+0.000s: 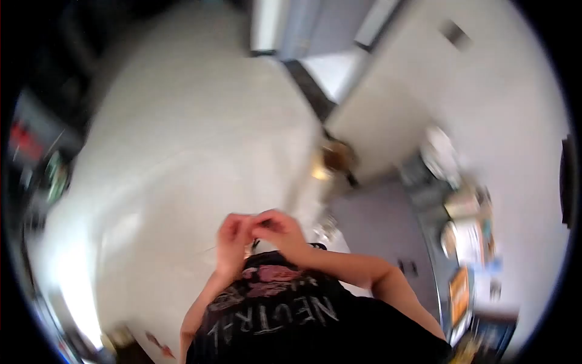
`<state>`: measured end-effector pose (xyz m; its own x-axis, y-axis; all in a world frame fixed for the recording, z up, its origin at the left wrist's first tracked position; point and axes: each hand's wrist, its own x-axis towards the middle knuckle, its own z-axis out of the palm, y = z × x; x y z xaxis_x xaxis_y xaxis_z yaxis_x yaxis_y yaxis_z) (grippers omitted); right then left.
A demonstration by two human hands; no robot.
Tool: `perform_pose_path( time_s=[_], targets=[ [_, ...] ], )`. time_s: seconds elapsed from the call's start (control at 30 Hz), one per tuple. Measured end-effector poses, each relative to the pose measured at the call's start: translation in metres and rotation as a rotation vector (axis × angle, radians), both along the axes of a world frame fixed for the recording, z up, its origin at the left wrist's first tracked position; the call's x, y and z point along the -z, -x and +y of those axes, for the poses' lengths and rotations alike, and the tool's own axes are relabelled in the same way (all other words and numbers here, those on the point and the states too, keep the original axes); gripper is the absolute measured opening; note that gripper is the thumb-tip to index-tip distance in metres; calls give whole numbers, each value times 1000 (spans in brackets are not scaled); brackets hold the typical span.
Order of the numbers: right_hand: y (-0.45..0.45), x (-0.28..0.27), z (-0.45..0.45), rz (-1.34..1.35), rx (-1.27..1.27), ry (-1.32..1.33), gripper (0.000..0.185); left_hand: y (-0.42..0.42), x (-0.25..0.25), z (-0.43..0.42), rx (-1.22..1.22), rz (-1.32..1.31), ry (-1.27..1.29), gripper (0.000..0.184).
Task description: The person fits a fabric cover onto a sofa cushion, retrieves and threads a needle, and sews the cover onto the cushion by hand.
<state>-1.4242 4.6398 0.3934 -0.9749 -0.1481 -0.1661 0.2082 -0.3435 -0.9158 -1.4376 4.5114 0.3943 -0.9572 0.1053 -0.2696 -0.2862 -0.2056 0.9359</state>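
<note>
My left hand [232,241] and my right hand [278,232] meet in front of the black printed shirt [273,303], near its upper edge. Fingers of both hands are bent, and their tips come together. A small dark thing shows at the fingertips and just below them, too small and blurred to name. The pale floor [182,151] lies beneath the hands.
On the right, a counter [421,200] bears a white bundle [441,155], papers [470,242] and an orange item [459,296]. A brown object [337,156] is on the floor near the wall. A doorway [333,67] opens at the top. Blurred items line the left edge.
</note>
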Motion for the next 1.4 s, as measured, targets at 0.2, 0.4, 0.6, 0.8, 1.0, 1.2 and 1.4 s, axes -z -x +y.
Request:
perform_pose_path(
  time_s=[0.2, 0.4, 0.6, 0.8, 1.0, 1.2, 1.4],
  targets=[
    [100, -41, -192, -4, -313, 54, 8, 52, -37, -177, -405, 210, 19, 11],
    [200, -63, -366, 20, -626, 130, 5, 88, -63, -361, -534, 116, 95, 12],
    [337, -122, -526, 61, -750, 367, 2, 88, -81, -565, -885, 138, 417, 12],
    [461, -164, -702, 189, -804, 274, 3, 22, -70, -708, -1229, -92, 879, 9],
    [490, -178, -905, 392, -853, 246, 4, -57, -40, -810, -1472, -348, 954, 9],
    [510, -209, -1086, 526, -922, 278, 6, -114, -6, -945, -1535, -282, 611, 11],
    [523, -253, -1269, 664, -976, 174, 11, -117, -26, -1093, -1533, -255, 391, 13]
  ],
)
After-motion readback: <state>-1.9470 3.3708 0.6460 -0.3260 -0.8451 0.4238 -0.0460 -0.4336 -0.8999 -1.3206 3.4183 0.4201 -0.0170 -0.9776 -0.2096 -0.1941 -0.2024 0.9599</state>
